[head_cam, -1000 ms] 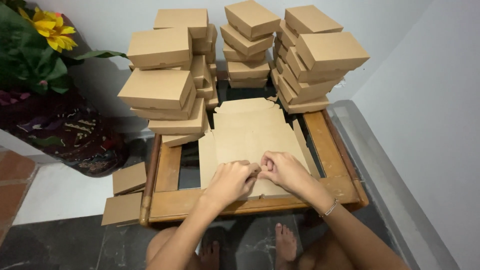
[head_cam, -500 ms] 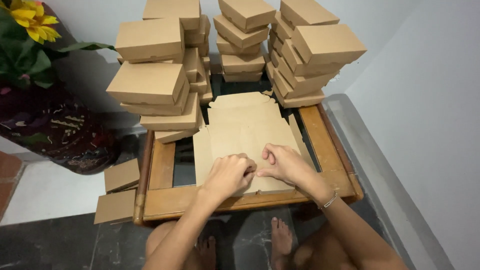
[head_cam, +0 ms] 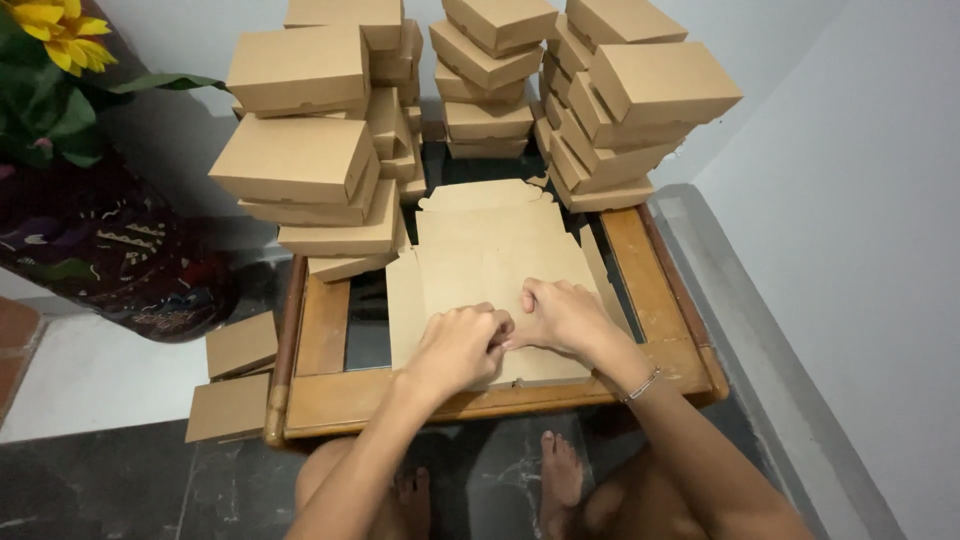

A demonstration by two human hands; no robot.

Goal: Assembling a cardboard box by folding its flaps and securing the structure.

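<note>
A flat, unfolded cardboard box blank [head_cam: 490, 265] lies on the wooden-framed worktop [head_cam: 330, 395], its near edge under both hands. The left hand [head_cam: 455, 345] and right hand [head_cam: 560, 315] rest knuckles-up, side by side and touching, fingers curled and pinching the blank's near portion. Stacks of folded cardboard boxes [head_cam: 300, 160] crowd the far side, just beyond the blank. A dark vase [head_cam: 110, 255] stands left.

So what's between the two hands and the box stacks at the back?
In the head view, only the flat cardboard sheet under the hands stretches toward the stacks of folded boxes; nothing rests on it.
</note>
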